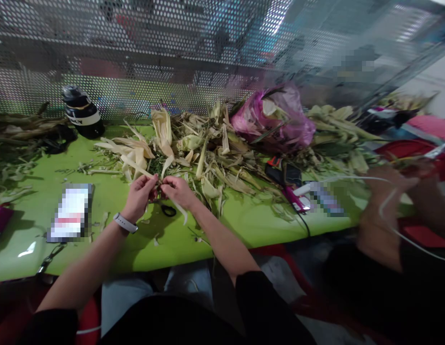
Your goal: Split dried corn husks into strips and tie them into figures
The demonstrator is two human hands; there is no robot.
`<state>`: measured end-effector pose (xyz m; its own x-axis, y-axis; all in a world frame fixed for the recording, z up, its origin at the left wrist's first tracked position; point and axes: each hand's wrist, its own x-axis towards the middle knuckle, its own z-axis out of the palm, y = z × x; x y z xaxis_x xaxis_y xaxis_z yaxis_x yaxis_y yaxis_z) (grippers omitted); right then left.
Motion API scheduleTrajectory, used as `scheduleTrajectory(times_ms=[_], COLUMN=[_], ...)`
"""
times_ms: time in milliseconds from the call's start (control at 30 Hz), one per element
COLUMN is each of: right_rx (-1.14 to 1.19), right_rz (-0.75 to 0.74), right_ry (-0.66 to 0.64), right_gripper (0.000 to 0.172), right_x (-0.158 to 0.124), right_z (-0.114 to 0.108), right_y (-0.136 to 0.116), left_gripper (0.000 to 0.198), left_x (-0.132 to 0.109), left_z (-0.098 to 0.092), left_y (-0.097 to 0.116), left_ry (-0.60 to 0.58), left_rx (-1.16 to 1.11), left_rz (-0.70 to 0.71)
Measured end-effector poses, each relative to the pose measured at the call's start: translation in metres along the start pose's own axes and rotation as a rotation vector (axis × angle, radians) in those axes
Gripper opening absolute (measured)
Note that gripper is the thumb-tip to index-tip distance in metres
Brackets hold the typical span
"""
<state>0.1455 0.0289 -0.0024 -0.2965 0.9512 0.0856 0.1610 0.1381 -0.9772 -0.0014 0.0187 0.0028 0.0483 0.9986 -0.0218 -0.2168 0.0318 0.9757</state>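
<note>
Close together over the green tabletop (136,251), both my hands work at pale strips of corn husk. My left hand (140,192), with a white band on its wrist, pinches a husk strip (134,164) that sticks out up and to the left. The fingers of my right hand (177,190) are closed on husk too, and a narrow strip (181,212) hangs below that hand. Beneath my hands lies a dark scissor handle (168,210); the rest of it is hidden. Just beyond my fingers spreads a heap of dried corn husks (193,143).
A phone (70,212) lies at left, near a dark bottle (82,112). At right are a pink plastic bag (276,117), a dark device (285,172) and another phone (327,199) with cables. A co-worker's hands (391,184) are at far right. A perforated metal panel (172,52) stands behind.
</note>
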Motion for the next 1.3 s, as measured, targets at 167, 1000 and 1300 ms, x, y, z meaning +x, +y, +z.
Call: scheduleTrajectory(times_ms=[167,1000,1300], right_rx=[0.098,-0.116,-0.46], right_rz=[0.035,-0.117,-0.223], right_ry=[-0.006,-0.106,0.113], right_gripper=[0.015,0.025,0.029], right_x=[0.001,0.001,0.0], right_z=[0.004,-0.001,0.009], right_y=[0.003,0.002,0.012], left_gripper=[0.032,0.032,0.024], left_x=[-0.003,0.0,-0.005], left_z=[0.004,0.002,0.008], left_y=[-0.004,-0.001,-0.006], left_ry=[0.069,0.035,0.033], left_rx=[0.095,-0.013,-0.086], left_rz=[0.117,0.121,0.086])
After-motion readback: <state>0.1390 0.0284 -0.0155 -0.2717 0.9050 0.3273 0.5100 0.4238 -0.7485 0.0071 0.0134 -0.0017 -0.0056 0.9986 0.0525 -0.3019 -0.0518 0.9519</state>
